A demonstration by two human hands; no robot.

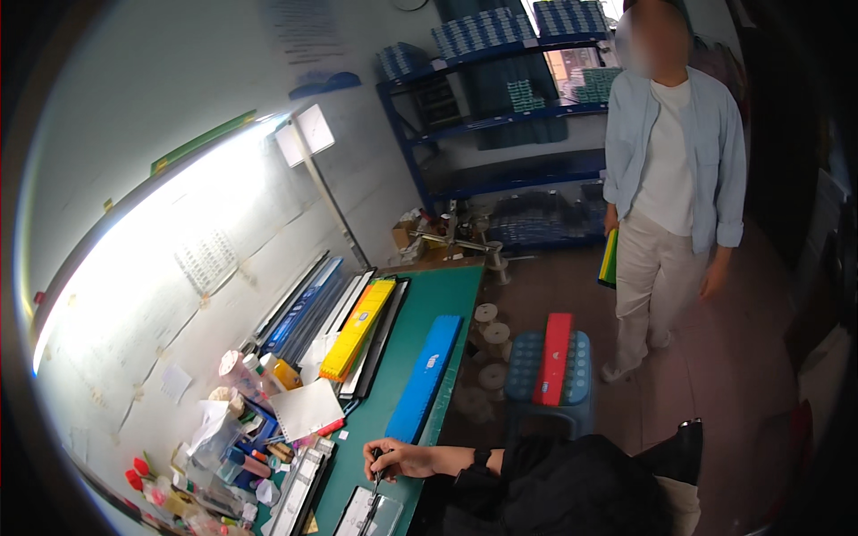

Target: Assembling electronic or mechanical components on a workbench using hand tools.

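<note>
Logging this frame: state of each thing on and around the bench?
Hand: gripping a thin tool, tip on the clear tray.
Clear tray: flat on the green mat.
Long blue case: shut, lying flat.
Yellow case: flat, atop others.
Red case: across the blue stool.
Standing person: holds a green-yellow item.

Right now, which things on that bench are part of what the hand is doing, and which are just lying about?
In use:
- hand, gripping a thin dark tool
- clear tray under the tool tip

Lying about:
- blue strip
- yellow strip
- notepad
- bottles and clutter
- red strip on the blue stool
- spools on the floor
</note>
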